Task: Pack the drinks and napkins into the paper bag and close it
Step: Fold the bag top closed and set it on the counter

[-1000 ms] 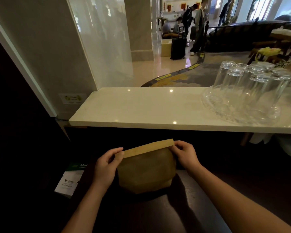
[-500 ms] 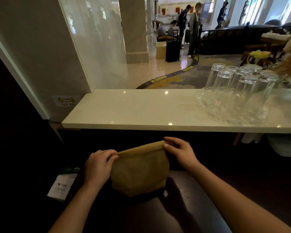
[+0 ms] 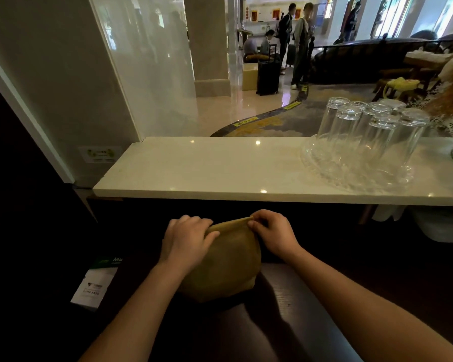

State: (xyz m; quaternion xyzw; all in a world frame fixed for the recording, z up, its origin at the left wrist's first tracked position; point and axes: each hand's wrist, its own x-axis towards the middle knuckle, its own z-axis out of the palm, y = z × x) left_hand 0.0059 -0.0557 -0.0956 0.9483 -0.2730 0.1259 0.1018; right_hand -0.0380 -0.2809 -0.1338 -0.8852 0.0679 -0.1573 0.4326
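Observation:
A brown paper bag [image 3: 225, 267] stands on the dark counter [image 3: 285, 309] in front of me, bulging, its top rolled down into a narrow folded strip. My left hand [image 3: 186, 240] pinches the left end of that fold. My right hand [image 3: 271, 232] pinches the right end. Both hands sit close together over the bag's top. The drinks and napkins are out of sight; the bag's inside is hidden.
A white marble ledge [image 3: 220, 168] runs across just beyond the bag, carrying a glass tray [image 3: 351, 176] of upturned glasses at the right. A white-and-green leaflet [image 3: 96, 283] lies left of the bag. People and a suitcase stand in the lobby behind.
The bag's top has been rolled down further, so the fold sits lower and narrower. Both hands have moved closer together along the fold.

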